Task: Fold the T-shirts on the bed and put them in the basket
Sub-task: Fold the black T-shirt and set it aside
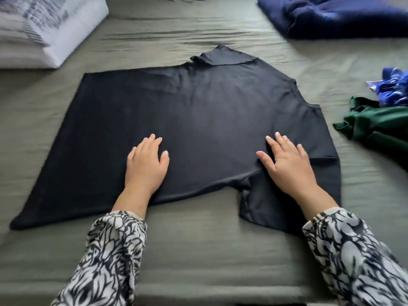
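A black T-shirt (194, 111) lies spread flat across the grey-green bed sheet (198, 250), its hem to the left and its collar to the right. One sleeve points away from me and the other lies near my right wrist. My left hand (146, 164) rests flat on the shirt's near middle with straight fingers. My right hand (287, 160) presses flat on the shirt close to the near sleeve, fingers spread. No basket is in view.
A crumpled green garment (379, 127) and a blue patterned one (395, 85) lie at the right edge. A dark navy cloth (335, 16) is heaped at the back right. A white patterned pillow (44, 29) sits at the back left.
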